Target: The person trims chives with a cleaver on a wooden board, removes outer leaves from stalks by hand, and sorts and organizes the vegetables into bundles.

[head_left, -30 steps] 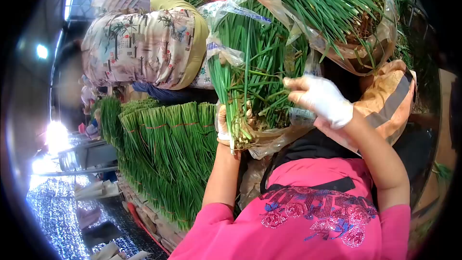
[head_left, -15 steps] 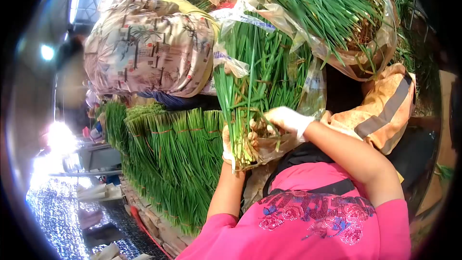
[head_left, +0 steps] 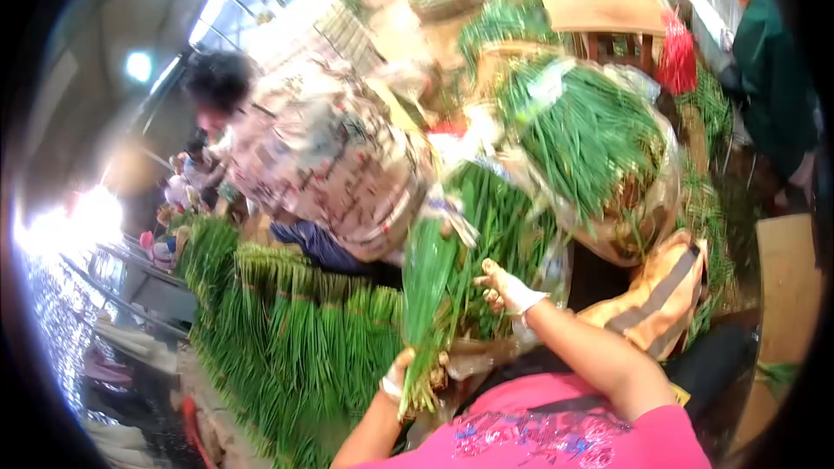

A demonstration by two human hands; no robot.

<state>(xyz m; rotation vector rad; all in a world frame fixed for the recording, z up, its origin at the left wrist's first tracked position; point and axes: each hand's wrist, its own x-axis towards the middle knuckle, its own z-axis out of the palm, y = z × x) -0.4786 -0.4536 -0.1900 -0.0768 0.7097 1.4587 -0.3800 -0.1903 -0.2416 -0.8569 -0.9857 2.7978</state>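
Observation:
My left hand (head_left: 401,373), in a white fingerless glove, is closed round the pale stem end of a bunch of chives (head_left: 430,282). The long green leaves of that bunch point away from me. My right hand (head_left: 508,288), gloved the same way, is raised over more loose chives (head_left: 482,208) in a clear plastic bag (head_left: 556,265). Its fingers are bent and apart, with nothing visible in them. To the left, tied bunches of chives (head_left: 295,339) are stacked in a long row.
A person in a patterned shirt (head_left: 321,156) bends at the left, close to the stack. Beyond my right hand lies another large bag of greens (head_left: 582,130). An orange sack with a grey stripe (head_left: 647,300) is at the right. A wooden stool (head_left: 599,9) stands farther back.
My right hand has come away from the stem ends and moved over the bagged chives. My left hand keeps its hold on the bunch. The view has tilted up, showing more background.

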